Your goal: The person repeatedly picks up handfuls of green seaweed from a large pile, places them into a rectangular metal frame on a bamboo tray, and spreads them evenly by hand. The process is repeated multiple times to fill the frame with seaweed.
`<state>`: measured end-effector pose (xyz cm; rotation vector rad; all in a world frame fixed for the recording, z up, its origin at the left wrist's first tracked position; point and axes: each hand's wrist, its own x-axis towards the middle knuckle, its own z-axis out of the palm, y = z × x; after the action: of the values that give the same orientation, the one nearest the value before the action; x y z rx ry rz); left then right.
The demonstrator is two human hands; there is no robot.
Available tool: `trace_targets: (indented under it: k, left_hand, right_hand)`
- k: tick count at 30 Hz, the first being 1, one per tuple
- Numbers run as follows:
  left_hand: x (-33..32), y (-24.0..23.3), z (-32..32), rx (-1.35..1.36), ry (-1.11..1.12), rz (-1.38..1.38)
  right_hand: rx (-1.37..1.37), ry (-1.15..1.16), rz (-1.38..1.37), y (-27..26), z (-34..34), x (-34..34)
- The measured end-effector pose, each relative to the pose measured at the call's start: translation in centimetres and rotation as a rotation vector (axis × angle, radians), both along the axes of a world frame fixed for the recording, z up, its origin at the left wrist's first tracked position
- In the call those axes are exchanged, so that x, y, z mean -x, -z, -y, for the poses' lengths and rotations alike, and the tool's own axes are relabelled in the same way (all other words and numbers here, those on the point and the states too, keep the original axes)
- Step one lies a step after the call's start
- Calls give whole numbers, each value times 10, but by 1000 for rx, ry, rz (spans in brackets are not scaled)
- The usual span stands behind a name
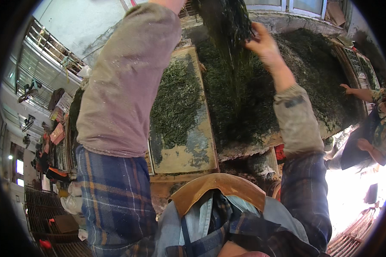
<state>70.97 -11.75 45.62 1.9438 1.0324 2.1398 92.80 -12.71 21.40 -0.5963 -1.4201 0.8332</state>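
My right hand (262, 43) grips the right side of a raised, dripping clump of dark green, stringy plant matter (226, 22), perhaps seaweed or algae. At the top edge only my left wrist shows; the left hand itself is out of view. Strands hang from the clump over a broad dark green pile (241, 115) on the worktop. Left of the pile lies a pale board (193, 160) with a layer of shredded green matter (173, 106) spread over it. A tan curved collar piece (218, 183) sits below, at my chest.
A co-worker (370, 128) stands at the far right, one hand over the green matter. Slatted racks (365, 74) are near that person. At the left are a dark slatted rack (41, 208), white bags (72, 202) and wall fans (29, 91). A window (286, 6) is behind the worktop.
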Motion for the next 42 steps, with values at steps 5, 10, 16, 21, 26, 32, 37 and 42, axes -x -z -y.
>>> trace_targets:
  k: [5, 10, 16, 21, 26, 32, 37, 42]
  left_hand:
    - [13, 24, -14, 90, 272, 215]
    - [45, 13, -8, 66, 245, 335]
    - [55, 10, 4, 39, 28, 244]
    - [46, 24, 8, 121, 197, 304]
    - [41, 48, -6, 92, 28, 194]
    - [61, 82, -36, 213, -67, 221]
    - [73, 118, -50, 118, -151, 205]
    - [84, 196, -25, 863, -99, -692]
  right_hand:
    - [42, 8, 451, 89, 4, 88]
    - [275, 131, 821, 252, 35, 64]
    - [433, -243, 1635, 229, 35, 3]
    - [196, -431, 130, 63, -9, 34]
    - [356, -226, 204, 23, 11, 129]
    - [457, -471, 81, 91, 71, 148]
    - [646, -617, 83, 103, 119, 123]
    - [856, -623, -80, 91, 125, 98]
